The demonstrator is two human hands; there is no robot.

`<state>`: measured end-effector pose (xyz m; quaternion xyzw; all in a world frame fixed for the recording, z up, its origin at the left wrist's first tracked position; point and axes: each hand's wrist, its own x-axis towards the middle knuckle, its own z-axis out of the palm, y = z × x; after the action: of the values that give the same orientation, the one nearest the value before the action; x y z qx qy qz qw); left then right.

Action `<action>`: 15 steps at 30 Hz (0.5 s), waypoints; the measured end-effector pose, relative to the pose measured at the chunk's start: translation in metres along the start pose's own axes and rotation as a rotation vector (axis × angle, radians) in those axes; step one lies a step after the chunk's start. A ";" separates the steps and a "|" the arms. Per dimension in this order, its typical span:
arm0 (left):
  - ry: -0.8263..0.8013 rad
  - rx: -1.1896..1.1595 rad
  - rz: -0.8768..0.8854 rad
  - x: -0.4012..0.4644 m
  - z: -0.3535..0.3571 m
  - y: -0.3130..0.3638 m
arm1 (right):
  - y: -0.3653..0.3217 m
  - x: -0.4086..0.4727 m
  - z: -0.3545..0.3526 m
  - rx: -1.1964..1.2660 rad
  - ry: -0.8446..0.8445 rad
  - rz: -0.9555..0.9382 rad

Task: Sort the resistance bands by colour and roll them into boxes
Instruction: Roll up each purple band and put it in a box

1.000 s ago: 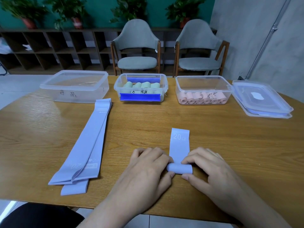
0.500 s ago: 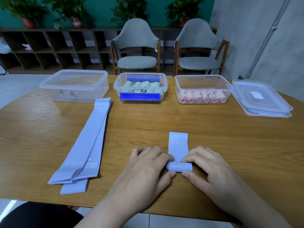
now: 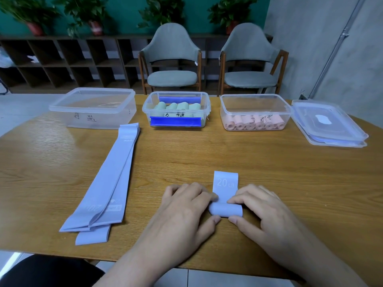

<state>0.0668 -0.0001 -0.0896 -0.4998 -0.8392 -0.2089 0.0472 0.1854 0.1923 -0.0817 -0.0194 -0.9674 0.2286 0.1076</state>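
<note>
— Pinching what? 
— I see my left hand [image 3: 186,206] and right hand [image 3: 261,210] gripping the half-rolled lilac band [image 3: 225,210] on the desk [image 3: 269,172]; flat bands [image 3: 107,179] lie left, three boxes [image 3: 93,108] beyond.

Our left hand [image 3: 186,212] sits at lower centre of the frame, palm down, fingers curled, thumb and forefinger pinching one end of the roll. Our right hand [image 3: 267,212] mirrors it just to the right, pinching the other end. Both forearms run down to the bottom edge.
</note>
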 end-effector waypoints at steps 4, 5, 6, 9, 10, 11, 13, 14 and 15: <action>-0.024 0.002 0.006 0.000 -0.001 -0.001 | 0.000 0.000 0.001 0.005 -0.008 0.004; -0.024 0.004 0.008 0.000 -0.001 -0.001 | 0.000 -0.001 0.001 0.007 -0.005 0.005; -0.021 0.006 0.009 0.000 0.000 -0.001 | 0.000 -0.001 0.001 0.009 -0.001 0.008; -0.011 0.009 0.010 0.000 0.000 0.000 | -0.001 0.000 0.000 0.019 0.005 0.005; -0.008 0.009 0.011 0.000 0.000 0.000 | -0.001 0.000 0.000 0.021 0.007 0.001; -0.007 0.009 0.010 0.000 0.000 0.000 | -0.001 0.000 0.000 0.019 0.010 0.000; -0.014 0.005 0.007 0.001 -0.001 0.000 | -0.001 0.000 0.000 0.011 0.010 -0.006; -0.019 0.004 0.008 0.001 -0.001 0.000 | -0.001 0.000 0.000 0.010 0.007 -0.010; -0.021 0.005 0.012 0.000 -0.001 0.000 | -0.001 0.000 0.000 0.013 0.003 -0.014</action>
<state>0.0664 -0.0004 -0.0883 -0.5069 -0.8371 -0.2014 0.0410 0.1852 0.1914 -0.0815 -0.0121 -0.9658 0.2342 0.1107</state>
